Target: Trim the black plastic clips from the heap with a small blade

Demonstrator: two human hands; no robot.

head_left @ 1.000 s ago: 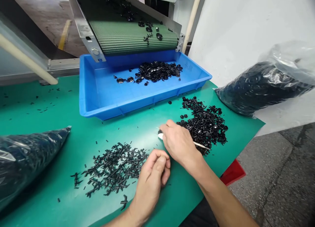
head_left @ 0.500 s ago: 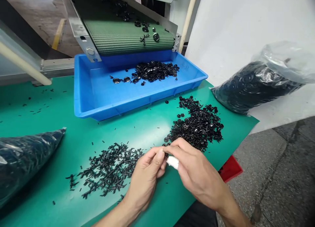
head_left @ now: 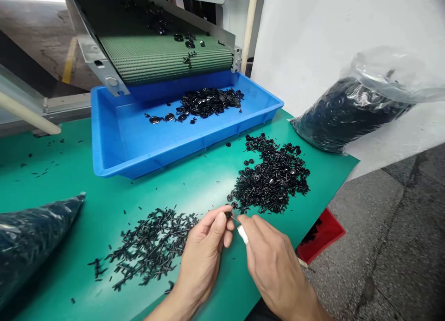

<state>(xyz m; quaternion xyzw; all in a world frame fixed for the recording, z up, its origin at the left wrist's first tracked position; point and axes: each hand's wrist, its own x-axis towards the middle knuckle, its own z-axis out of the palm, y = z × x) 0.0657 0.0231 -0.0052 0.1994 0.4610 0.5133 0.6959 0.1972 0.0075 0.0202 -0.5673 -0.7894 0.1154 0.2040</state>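
Note:
Thumb and fingers of my left hand pinch a small round black plastic piece. My right hand is closed on a thin metal-tipped tool, whose tip points at the piece. A white wrapping shows by my right thumb; whether it is on the thumb or the tool I cannot tell. Just beyond my hands lies a heap of small black plastic parts on the green tabletop. To the left of my left hand is a loose pile of black branched plastic sprues.
A blue tray with black parts sits under a green conveyor belt. Filled plastic bags stand at right and lie at left. A red bin is below the table's right edge.
My right hand has drawn slightly down from the left, exposing the black piece and the tool's tip. The camera view has shifted a little to the right.

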